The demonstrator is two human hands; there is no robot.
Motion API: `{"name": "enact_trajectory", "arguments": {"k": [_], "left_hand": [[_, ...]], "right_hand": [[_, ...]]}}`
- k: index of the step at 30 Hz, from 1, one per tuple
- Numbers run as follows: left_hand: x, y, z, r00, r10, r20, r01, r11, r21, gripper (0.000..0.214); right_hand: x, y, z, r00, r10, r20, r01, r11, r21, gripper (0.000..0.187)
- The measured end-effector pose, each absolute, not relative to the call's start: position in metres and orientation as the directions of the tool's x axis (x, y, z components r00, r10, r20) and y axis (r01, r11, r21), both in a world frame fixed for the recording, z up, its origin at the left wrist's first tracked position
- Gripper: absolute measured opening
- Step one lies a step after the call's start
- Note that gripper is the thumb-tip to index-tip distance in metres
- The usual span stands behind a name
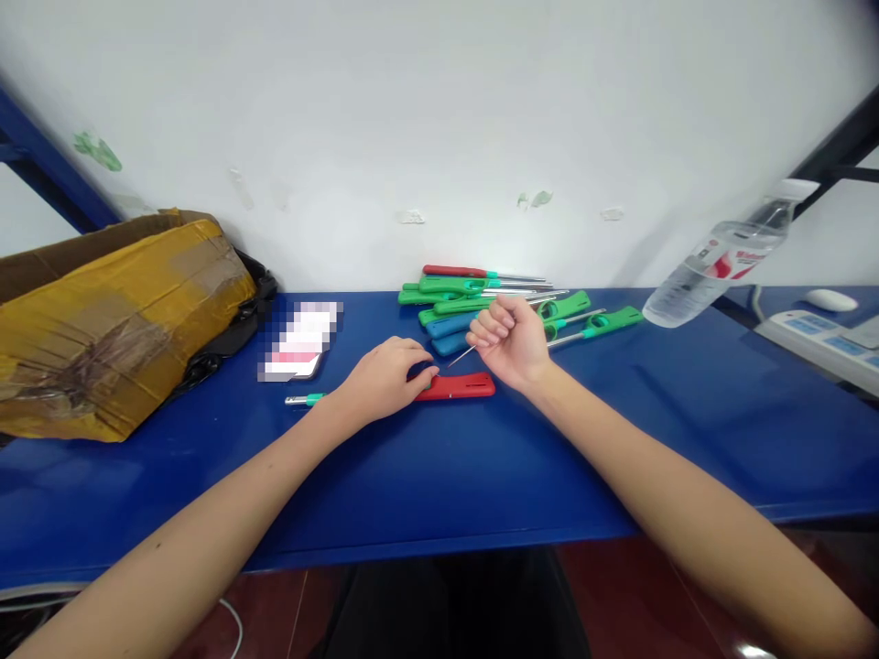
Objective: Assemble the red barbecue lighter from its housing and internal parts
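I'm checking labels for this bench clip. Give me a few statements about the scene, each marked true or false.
1. The left hand rests on a red lighter. True.
2. The right hand pinches a thin metal pin. True.
3. The pile of lighters lies between the hands and the near table edge. False: the pile lies behind the hands, by the wall.
4. The cardboard box sits at the right end of the table. False: the box is at the left end.
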State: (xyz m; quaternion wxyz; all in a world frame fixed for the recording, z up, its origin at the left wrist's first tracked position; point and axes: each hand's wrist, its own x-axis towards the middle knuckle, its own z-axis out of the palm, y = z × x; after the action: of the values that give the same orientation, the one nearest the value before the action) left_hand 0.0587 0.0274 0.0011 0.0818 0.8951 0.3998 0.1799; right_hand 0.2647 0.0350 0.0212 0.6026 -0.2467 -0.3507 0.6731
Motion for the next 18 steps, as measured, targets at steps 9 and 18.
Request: {"name": "enact_trajectory", "arguments": {"k": [9,18], "left_hand": [[0.059,0.027,0.000,0.634,0.726,0.268,0.675,-0.688,0.267,0.028],[0.058,0.027,0.000,0.651,0.709,0.270,0.655,-0.705,0.272,0.032]], "right_hand": [[0.252,0.031,0.014,-0.189,0.978,0.091,-0.596,-0.041,-0.802,0.054],[0.267,0.034,0.024,-0.139,0.979,0.147,-0.666,0.017,-0.746,0.054]]}}
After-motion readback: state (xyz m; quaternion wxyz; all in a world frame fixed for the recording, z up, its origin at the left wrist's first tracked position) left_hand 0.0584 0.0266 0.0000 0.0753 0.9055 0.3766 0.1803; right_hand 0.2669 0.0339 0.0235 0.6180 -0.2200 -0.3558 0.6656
